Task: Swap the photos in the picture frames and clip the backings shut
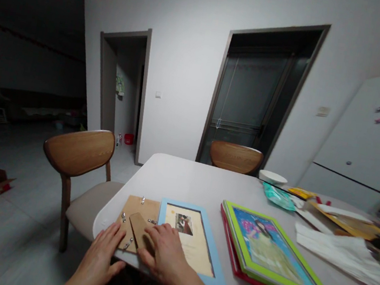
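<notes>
A brown picture-frame backing board (150, 204) lies near the table's front left corner, with small metal clips and a flat stand leg (136, 223) on it. My left hand (101, 253) rests along the board's left edge, fingers stretched out and thumb apart. My right hand (167, 248) lies over the board's right part, its fingertips touching the stand leg and its thumb lower down; the fingers are apart. Just right of the board is a light blue picture frame (218, 281), face up, holding a cream sheet with a small photo (184, 224). My right hand and forearm hide part of it.
A green picture frame (303, 262) lies on a red frame (236, 266) to the right. Farther right are a white cloth or paper (340, 251), a teal packet (278, 196) and a white bowl (273, 177). Wooden chairs stand left (81, 151) and behind (235, 157).
</notes>
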Demonstrator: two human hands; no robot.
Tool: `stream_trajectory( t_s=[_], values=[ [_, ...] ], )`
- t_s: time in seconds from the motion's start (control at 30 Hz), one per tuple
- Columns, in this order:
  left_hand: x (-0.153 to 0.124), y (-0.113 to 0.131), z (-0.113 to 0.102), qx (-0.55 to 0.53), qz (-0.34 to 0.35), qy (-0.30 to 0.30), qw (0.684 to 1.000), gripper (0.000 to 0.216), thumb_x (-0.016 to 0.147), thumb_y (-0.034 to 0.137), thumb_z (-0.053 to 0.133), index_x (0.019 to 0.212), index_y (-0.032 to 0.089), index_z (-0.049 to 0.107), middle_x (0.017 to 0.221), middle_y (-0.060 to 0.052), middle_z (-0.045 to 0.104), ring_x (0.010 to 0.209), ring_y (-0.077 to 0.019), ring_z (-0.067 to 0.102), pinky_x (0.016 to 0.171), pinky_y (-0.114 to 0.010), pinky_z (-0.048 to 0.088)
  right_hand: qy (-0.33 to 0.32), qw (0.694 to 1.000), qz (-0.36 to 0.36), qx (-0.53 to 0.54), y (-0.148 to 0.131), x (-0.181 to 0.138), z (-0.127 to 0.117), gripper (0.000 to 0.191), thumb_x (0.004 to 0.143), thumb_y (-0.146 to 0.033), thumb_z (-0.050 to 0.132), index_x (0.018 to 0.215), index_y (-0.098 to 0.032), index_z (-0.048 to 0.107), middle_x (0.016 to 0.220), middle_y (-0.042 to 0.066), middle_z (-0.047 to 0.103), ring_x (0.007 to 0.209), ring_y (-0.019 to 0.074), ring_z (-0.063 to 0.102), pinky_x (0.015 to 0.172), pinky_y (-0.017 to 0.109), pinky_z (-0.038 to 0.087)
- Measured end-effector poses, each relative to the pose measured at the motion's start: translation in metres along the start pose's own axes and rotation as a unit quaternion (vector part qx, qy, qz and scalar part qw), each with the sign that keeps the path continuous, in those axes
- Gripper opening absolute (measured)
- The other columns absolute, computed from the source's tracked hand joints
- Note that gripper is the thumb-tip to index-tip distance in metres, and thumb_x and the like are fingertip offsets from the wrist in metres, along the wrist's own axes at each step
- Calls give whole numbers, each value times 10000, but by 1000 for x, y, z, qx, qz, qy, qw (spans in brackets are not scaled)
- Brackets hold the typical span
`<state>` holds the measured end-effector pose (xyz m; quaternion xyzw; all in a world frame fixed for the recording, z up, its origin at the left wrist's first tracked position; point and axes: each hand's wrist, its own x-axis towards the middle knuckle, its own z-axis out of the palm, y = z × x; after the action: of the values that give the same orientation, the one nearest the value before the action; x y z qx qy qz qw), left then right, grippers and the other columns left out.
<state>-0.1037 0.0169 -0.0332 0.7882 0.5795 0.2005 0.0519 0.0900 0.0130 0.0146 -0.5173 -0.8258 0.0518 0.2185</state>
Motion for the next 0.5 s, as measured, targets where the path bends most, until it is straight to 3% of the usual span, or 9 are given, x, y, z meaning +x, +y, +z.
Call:
stream_trajectory(
  t_s=[0.07, 0.2, 0.33, 0.5],
  values=[
    [0, -6, 1, -1, 5, 5, 1000, 530, 583, 170, 589, 1105, 176, 497, 1256, -102, 416, 1166, -237, 350, 974, -386, 283, -8, 1000, 4, -13, -11, 6, 9, 404, 638, -460, 533, 949, -204, 538, 965, 77, 548, 927, 241, 426, 802, 377, 283],
    [4, -8, -8, -28, 26, 17, 999, 453, 583, 148, 602, 1031, 191, 550, 1184, -91, 499, 1111, -230, 425, 937, -376, 345, -5, 999, 31, 13, -15, 11, 16, 329, 633, -256, 532, 959, -215, 531, 932, 65, 552, 881, 218, 451, 769, 346, 312],
    [7, 1, -20, -57, 77, 42, 995, 365, 649, 208, 604, 1010, 181, 560, 1189, -114, 490, 1120, -230, 413, 928, -379, 358, 24, 994, 27, 108, -6, 0, 0, 341, 650, -177, 486, 985, -221, 540, 931, 46, 565, 870, 190, 469, 772, 302, 342],
    [12, 37, -38, -85, 136, 58, 985, 345, 671, 215, 612, 1009, 185, 550, 1207, -94, 475, 1156, -217, 365, 957, -378, 330, 53, 982, 42, 178, 10, -17, -28, 308, 674, -188, 470, 970, -193, 556, 983, 64, 566, 919, 192, 482, 834, 334, 358]
  ],
)
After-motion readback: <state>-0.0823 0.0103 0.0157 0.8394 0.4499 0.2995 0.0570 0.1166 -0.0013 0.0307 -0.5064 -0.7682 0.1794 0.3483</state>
